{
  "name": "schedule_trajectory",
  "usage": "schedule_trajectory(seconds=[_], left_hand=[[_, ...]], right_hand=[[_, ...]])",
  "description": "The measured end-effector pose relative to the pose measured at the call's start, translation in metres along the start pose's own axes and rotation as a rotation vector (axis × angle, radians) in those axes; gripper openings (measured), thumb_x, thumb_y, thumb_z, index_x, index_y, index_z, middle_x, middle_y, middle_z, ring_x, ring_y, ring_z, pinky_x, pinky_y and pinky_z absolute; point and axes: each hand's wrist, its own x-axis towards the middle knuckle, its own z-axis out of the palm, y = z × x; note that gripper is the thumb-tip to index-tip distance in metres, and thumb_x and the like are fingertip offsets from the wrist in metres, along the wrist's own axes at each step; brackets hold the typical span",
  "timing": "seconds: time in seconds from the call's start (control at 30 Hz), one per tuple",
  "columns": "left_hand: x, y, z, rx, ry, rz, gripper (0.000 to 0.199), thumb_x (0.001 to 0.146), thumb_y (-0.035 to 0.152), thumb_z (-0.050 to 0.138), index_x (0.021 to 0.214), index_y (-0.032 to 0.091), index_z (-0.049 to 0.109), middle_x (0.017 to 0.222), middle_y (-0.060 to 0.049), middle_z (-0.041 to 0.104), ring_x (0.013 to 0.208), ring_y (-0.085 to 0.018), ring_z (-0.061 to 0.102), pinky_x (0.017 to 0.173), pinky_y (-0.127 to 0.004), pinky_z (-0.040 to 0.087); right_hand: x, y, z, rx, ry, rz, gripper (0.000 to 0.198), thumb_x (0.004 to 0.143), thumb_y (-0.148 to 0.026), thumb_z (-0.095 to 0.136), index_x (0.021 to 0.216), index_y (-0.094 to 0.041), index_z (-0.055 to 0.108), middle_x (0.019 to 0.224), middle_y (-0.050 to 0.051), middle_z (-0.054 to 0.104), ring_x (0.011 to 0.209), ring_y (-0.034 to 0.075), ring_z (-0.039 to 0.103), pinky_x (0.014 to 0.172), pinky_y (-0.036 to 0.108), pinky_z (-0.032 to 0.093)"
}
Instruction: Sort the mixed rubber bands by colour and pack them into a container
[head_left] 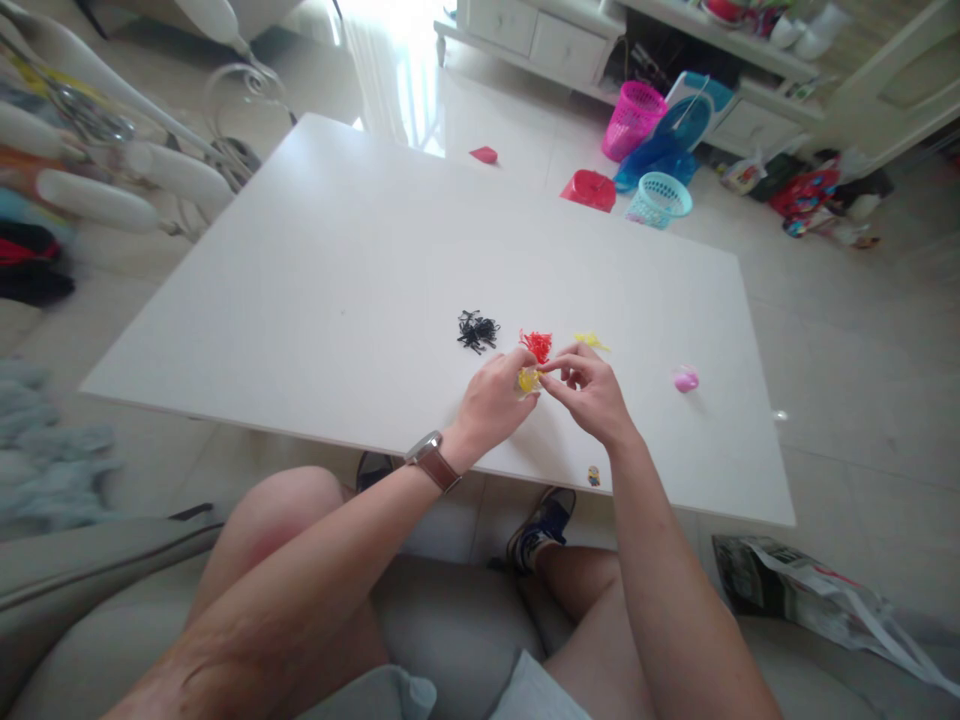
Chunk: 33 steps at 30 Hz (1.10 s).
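Observation:
My left hand (pixel 495 398) is wrapped round a small clear container (pixel 529 380) with yellow bits inside, held tilted just above the white table (pixel 360 270). At its mouth, the thumb and index finger of my right hand (pixel 583 388) are pinched together; what they hold is too small to make out. Beyond the hands lie a pile of small red bands (pixel 536 346) and a few yellow bands (pixel 591 340). A heap of thin black bands (pixel 478 331) lies to the left. Off to the right sits a small pink rounded object (pixel 685 380).
A minion sticker (pixel 594 476) is on the table's near edge. Past the far edge, on the floor, stand a pink basket (pixel 634 120), a light blue basket (pixel 660 200) and a red dustpan-like piece (pixel 591 190). A plastic bag (pixel 817 600) lies at the lower right.

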Motion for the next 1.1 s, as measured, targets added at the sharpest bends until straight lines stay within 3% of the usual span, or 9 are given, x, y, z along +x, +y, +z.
schedule_trajectory(seconds=[1.1], left_hand=[[0.0010,0.0023,0.0009,-0.054,0.018,-0.015,0.030,0.075,0.009,0.068,0.100,0.023,0.058,0.096,-0.003,0.070,0.089,-0.020,0.067,0.079,-0.034,0.054]], right_hand=[[-0.0007,-0.0020,0.0027,0.037,-0.010,-0.042,0.008,0.085,-0.024,0.068,0.093,-0.024,0.071,0.089,0.000,0.055,0.068,0.011,0.048,0.060,0.026,0.043]])
